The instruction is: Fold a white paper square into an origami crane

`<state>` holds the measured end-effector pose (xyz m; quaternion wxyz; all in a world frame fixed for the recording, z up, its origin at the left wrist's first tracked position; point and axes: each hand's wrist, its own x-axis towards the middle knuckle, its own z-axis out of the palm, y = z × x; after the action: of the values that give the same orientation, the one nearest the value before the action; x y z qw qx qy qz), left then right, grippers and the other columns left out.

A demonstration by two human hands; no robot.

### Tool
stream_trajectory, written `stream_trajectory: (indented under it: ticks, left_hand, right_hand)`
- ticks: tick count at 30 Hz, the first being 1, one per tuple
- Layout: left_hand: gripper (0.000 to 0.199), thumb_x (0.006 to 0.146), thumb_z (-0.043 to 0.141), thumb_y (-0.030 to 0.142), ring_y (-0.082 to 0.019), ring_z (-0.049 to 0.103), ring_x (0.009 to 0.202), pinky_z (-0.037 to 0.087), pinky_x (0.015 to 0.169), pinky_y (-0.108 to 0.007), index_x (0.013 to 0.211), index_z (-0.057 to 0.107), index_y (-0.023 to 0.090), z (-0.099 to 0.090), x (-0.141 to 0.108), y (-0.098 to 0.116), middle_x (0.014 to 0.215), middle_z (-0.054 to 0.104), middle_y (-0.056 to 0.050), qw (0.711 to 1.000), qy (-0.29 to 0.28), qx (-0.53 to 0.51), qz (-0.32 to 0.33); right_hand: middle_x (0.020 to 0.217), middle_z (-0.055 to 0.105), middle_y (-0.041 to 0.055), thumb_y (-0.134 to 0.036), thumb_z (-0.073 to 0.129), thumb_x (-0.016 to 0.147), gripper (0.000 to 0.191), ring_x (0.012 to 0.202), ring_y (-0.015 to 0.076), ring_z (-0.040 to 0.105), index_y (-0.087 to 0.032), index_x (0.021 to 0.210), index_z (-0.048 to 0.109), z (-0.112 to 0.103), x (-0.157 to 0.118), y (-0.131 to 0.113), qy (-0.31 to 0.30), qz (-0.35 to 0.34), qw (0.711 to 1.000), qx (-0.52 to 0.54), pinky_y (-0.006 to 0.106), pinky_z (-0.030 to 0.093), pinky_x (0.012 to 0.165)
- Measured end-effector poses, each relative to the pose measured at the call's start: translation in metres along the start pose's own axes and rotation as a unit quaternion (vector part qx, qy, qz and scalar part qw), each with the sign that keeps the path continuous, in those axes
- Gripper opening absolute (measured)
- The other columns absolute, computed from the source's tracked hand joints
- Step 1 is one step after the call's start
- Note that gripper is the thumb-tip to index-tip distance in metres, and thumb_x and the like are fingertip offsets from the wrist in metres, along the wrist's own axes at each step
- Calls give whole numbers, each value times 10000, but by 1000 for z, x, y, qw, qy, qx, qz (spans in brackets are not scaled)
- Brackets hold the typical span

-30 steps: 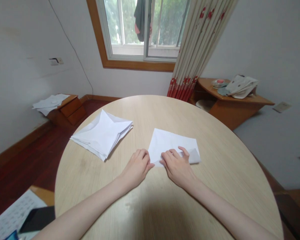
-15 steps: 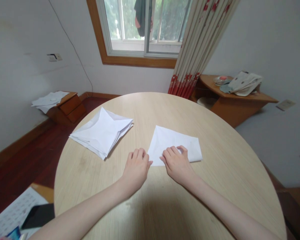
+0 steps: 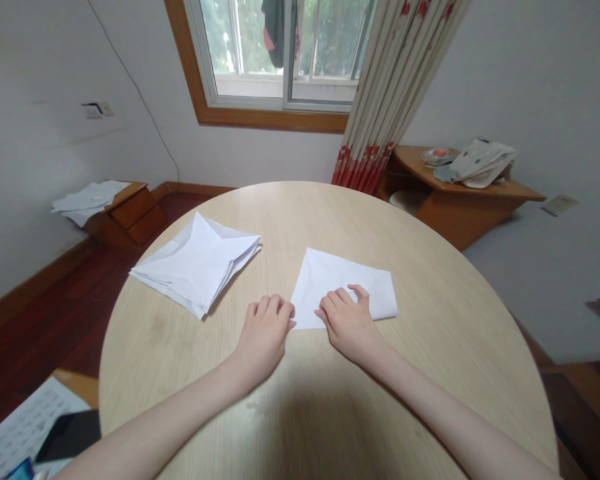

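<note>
"Folded paper sheet (image 3: 337, 270): where?"
"Right of the paper stack (image 3: 197, 263)."
"And the hands?"
"Left hand (image 3: 265, 333) pinches the sheet's corner; right hand (image 3: 349, 323) curls over it, though whether pinching cannot be told."

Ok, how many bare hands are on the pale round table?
2: the bare left hand at the left end of the folded white paper sheet, and the bare right hand on top of it.
</note>
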<state>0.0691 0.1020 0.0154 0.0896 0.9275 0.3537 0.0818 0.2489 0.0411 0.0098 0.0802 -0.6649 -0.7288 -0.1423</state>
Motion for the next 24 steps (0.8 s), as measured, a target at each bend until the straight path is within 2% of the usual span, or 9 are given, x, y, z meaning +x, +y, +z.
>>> stream_trajectory:
  ticks: [6, 12, 14, 16, 18, 19, 21, 24]
  left_hand:
    - [104, 908, 540, 156, -235, 487, 1000, 325, 826, -388, 982, 574, 220, -5, 2, -16, 1032, 567, -34, 995, -18, -95, 2]
    - [166, 869, 572, 130, -231, 492, 1018, 342, 860, -401, 982, 616, 243, -13, 3, -26, 1029, 567, -31, 992, -16, -124, 2]
    - [203, 871, 544, 100, -226, 497, 1024, 364, 869, -394, 992, 626, 242, -14, 3, -29, 1042, 570, -38, 990, -6, -135, 46]
    - [273, 890, 472, 55, -202, 510, 1029, 392, 882, -354, 1024, 629, 234, -14, 3, -32, 1054, 584, -44, 979, -7, -160, 130]
    - [339, 917, 398, 35, -172, 528, 1036, 415, 888, -300, 1083, 624, 225, -14, 2, -33, 1067, 602, -47, 962, -24, -175, 210]
    - [342, 936, 380, 52, -165, 540, 1033, 427, 880, -282, 1115, 617, 222, -13, 1, -32, 1074, 608, -49, 957, -35, -170, 230]
    - [296, 976, 378, 140, -167, 570, 996, 451, 840, -273, 1155, 602, 214, -13, -1, -27, 1077, 613, -56, 964, -56, -139, 222]
    - [287, 1006, 351, 249, -174, 592, 927, 466, 791, -286, 1151, 592, 192, -15, -4, -18, 1064, 615, -66, 979, -66, -82, 176]
  right_hand:
    - [807, 654, 53, -198, 515, 914, 157, 863, 221, 542, -159, 785, 595, 2, -1, 1, 2, -2, 1000, -4, 424, 204, 941]
    - [811, 657, 55, -208, 503, 926, 176, 864, 219, 547, -163, 784, 597, 0, -1, 2, -4, -4, 1000, -1, 423, 204, 949]
    - [820, 659, 55, -214, 499, 929, 177, 867, 218, 548, -166, 791, 598, -1, -1, 2, -5, -3, 1000, 3, 423, 205, 954]
    - [823, 660, 52, -226, 499, 930, 175, 870, 218, 549, -169, 795, 598, -1, -1, 2, -5, -2, 1000, 9, 425, 204, 958]
    - [823, 661, 50, -235, 501, 928, 171, 870, 217, 549, -173, 800, 595, -1, -1, 2, -3, 0, 1000, 15, 429, 204, 961]
    - [823, 661, 49, -237, 503, 926, 165, 871, 217, 549, -174, 804, 593, -1, -1, 2, -2, 1, 1000, 18, 431, 204, 962]
    - [827, 661, 50, -236, 510, 920, 143, 878, 220, 549, -175, 817, 590, -2, -1, 3, -2, 5, 1000, 25, 437, 200, 968]
    - [891, 665, 59, -242, 525, 912, 102, 933, 228, 542, -175, 874, 592, -3, 0, 3, 9, 9, 999, 36, 451, 175, 994]
